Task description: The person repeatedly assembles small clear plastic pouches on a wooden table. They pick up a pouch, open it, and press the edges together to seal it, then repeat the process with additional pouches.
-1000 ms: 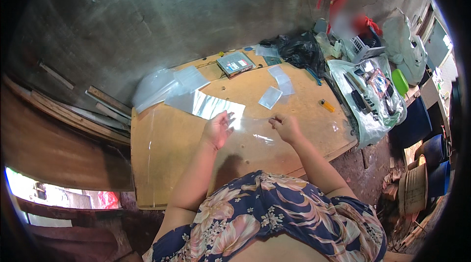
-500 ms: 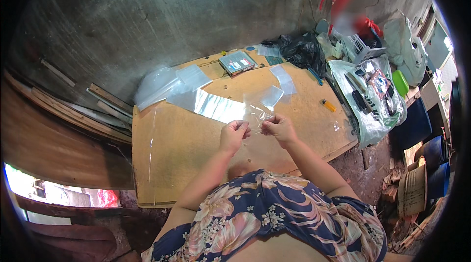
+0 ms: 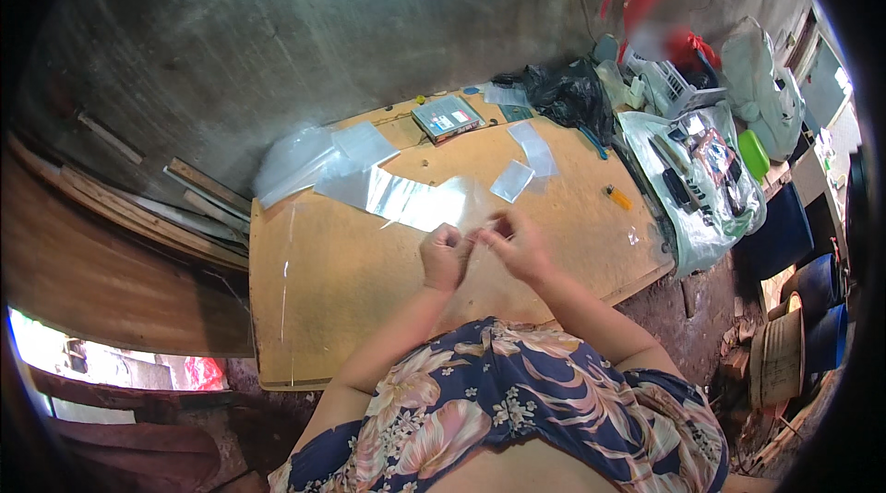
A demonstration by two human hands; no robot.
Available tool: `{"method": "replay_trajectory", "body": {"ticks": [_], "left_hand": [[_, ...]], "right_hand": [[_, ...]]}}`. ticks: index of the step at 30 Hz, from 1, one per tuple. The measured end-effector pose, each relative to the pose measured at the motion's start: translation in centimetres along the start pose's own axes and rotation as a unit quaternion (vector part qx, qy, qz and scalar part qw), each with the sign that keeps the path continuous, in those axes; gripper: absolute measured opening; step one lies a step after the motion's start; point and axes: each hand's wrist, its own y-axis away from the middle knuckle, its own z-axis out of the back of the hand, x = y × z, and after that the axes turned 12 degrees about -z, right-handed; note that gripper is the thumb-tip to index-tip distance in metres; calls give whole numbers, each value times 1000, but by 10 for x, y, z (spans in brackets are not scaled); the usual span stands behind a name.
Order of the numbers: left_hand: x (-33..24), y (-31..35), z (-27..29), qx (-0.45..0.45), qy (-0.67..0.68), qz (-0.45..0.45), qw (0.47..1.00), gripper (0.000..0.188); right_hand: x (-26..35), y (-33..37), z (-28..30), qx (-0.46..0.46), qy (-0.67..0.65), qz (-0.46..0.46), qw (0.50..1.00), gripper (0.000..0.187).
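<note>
My left hand (image 3: 446,258) and my right hand (image 3: 517,246) meet above the wooden board, fingers closed and fingertips nearly touching. Between them they pinch a thin clear plastic sheet (image 3: 473,205), which is blurred and hard to make out against the glare. Just beyond my left hand, a fan of shiny clear plastic sheets (image 3: 397,198) lies spread out. A small clear plastic packet (image 3: 512,181) rests flat beyond my right hand. Another pair of translucent sheets (image 3: 533,150) lies partly overlapping behind it.
The pale wooden board (image 3: 369,308) is the work surface. Towards the back sit a flat grey box (image 3: 447,117) and a black plastic bag (image 3: 568,101). An orange lighter (image 3: 618,198) lies on the right, near a plastic-lined tray (image 3: 660,221) of tools and a white basket (image 3: 678,91).
My hands have drawn together, and the right has tilted inward over the left. The clear sheet stretched between them is now bunched and blurred, uncovering the small packet behind.
</note>
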Motion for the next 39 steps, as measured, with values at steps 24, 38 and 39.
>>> {"method": "replay_trajectory", "body": {"ticks": [24,38,39], "left_hand": [[68,32,10,185,148,335,912,23],[91,-30,76,440,-343,-73,827,41],[90,-30,77,434,-360,-139,814,39]], "right_hand": [[-71,-19,13,-94,-457,-288,836,21],[-130,19,32,67,-57,-426,900,23],[-122,19,36,151,59,-372,914,24]]}}
